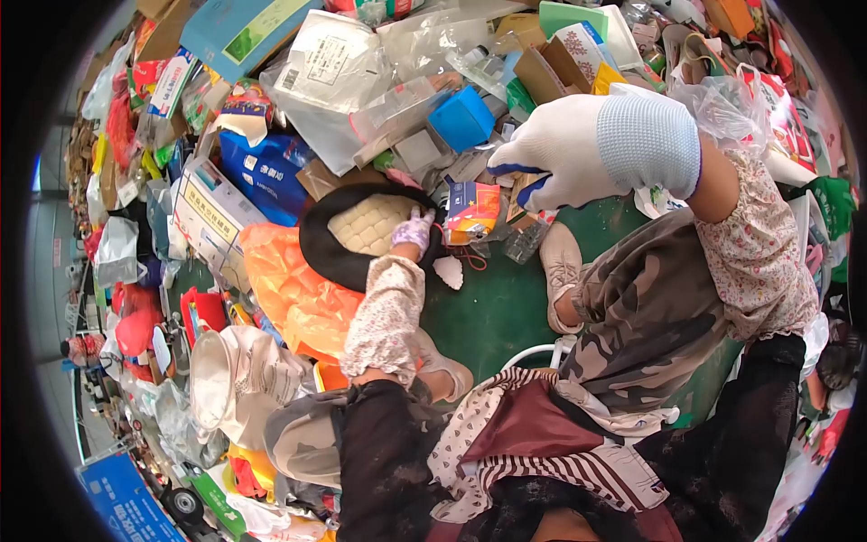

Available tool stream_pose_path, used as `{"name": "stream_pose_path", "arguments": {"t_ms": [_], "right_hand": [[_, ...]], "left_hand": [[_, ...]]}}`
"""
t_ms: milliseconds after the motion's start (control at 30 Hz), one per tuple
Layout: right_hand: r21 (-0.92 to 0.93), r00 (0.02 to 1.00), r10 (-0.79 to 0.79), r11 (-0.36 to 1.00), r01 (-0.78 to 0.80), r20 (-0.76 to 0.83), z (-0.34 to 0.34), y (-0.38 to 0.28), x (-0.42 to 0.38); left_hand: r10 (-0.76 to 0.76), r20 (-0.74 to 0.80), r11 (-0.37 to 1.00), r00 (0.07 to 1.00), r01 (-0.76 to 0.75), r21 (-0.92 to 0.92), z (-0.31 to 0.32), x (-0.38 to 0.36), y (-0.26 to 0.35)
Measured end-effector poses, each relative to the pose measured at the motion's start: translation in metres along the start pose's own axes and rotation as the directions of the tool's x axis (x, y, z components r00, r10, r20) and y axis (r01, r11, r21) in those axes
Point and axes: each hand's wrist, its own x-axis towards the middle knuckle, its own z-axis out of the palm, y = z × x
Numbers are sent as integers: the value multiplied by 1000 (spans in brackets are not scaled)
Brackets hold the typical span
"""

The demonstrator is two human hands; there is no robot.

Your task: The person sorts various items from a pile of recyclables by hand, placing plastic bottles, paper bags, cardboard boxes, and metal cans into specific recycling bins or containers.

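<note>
My left hand (413,229), in a patterned purple-and-white glove, rests on the right part of a round black cushion (330,244) with a quilted beige centre. Whether its fingers grip the cushion cannot be made out. Raised above the pile on the right is my right hand (587,149), in a white glove with blue fingertips. Its thumb and fingers are bent toward each other, and anything between them is too small to see. Below and left of it lies a colourful orange-and-blue packet (472,212). An orange plastic bag (293,289) lies against the cushion's lower left side.
Mixed waste surrounds me, including a blue box (461,119), a white mailing bag (330,68), a dark blue bag (262,176) and an open cardboard box (549,72). Green floor (488,307) shows between my shoes. A white bucket-shaped item (212,381) sits at lower left.
</note>
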Motion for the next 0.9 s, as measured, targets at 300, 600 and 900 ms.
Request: {"name": "stream_pose_path", "arguments": {"t_ms": [300,600,900], "right_hand": [[32,996,-86,996,87,-37,-4,0,-7],[67,991,-57,996,66,-123,12,14,13],[388,719,-71,803,453,-692,14,1,23]], "left_hand": [[-322,-91,335,942,24,-942,27,33,-40],[266,-317,-588,910,-107,-802,-143,-39,-14],[318,-257,-346,912,-141,-928,-294,-187,88]]}}
